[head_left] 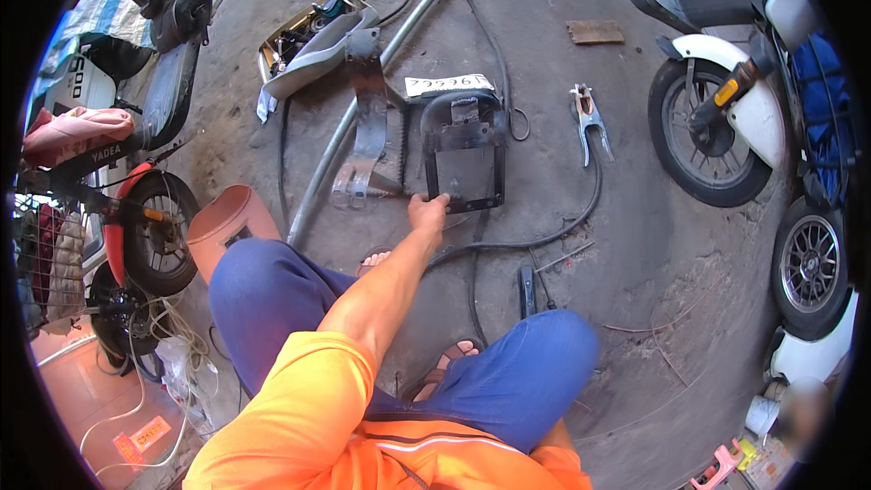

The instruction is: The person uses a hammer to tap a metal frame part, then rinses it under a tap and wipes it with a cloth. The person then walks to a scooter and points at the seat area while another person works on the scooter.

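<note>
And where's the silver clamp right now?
In the head view, the clamp lies on the floor, right of the black frame and left of the white-fendered wheel.

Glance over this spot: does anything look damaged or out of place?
Yes. The metal bracket left of the black frame, which the left hand holds, looks brown and worn, unlike the frame's dark finish. A clamp and its black cable lie loose on the floor, looking untidy.
</note>
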The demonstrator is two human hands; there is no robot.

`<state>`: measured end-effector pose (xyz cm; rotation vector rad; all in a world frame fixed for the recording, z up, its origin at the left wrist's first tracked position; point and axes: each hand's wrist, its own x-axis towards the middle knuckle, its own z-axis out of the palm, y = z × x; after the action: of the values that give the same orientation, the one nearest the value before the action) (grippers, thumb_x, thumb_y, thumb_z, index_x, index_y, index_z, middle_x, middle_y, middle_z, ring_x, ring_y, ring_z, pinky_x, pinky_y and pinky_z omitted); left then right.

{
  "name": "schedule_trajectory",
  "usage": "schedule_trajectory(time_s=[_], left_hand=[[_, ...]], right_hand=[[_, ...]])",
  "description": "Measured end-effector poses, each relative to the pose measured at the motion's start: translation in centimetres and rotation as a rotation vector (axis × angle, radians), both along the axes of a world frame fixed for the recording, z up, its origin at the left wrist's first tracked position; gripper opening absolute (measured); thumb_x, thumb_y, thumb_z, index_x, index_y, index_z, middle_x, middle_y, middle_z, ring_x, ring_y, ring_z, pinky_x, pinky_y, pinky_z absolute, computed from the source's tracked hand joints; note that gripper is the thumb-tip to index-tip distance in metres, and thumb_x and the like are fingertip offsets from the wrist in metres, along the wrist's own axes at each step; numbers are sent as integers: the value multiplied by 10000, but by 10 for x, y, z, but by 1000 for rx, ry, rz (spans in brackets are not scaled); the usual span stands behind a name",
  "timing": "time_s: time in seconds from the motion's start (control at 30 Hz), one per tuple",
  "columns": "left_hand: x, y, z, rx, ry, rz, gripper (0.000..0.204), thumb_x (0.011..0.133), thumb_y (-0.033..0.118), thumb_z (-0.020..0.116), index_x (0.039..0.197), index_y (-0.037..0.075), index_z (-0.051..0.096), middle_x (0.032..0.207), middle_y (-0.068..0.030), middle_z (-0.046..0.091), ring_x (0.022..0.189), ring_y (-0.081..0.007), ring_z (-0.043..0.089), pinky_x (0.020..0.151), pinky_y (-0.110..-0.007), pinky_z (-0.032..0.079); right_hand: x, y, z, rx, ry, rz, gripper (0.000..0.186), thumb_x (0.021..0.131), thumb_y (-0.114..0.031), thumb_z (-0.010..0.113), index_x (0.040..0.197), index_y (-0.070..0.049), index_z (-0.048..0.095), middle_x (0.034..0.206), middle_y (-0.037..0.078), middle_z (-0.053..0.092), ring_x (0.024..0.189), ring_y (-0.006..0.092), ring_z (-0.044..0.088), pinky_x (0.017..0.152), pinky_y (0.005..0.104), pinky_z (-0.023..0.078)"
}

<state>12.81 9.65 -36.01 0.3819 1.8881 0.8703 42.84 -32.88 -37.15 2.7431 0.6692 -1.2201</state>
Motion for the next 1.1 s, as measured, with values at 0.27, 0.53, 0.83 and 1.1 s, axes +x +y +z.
schedule_trajectory(time_s=[0.27,0.53,0.83,1.1], left_hand=[[39,24,52,224,539,-396,485,782,457,648,988,23,581,904,-242,643,897,-423,610,783,-468,468],[42,100,149,257,549,-864,523,754,470,692,917,-19,607,854,-226,652,855,-374,637,774,-445,475],[-46,138,247,377,-156,-638,386,843,343,681,968,10,534,678,-36,556,531,-113,556,403,-253,451],[-159,113,224,368,-420,-356,230,856,348,669,896,155,551,736,53,489,613,-72,511,488,-234,435]], right_hand=[[4,-6,-12,27,30,9,493,769,-313,640,1141,3,574,1053,244,632,1016,423,581,864,473,444],[13,-8,2,74,38,48,495,773,-337,631,1133,-2,579,1050,246,632,1015,431,578,862,479,442],[27,-31,34,330,-266,-107,396,771,-279,661,979,54,610,870,250,651,839,418,617,759,466,455],[61,29,92,671,-178,-341,242,795,-170,616,743,46,521,606,92,506,557,220,480,553,385,395]])
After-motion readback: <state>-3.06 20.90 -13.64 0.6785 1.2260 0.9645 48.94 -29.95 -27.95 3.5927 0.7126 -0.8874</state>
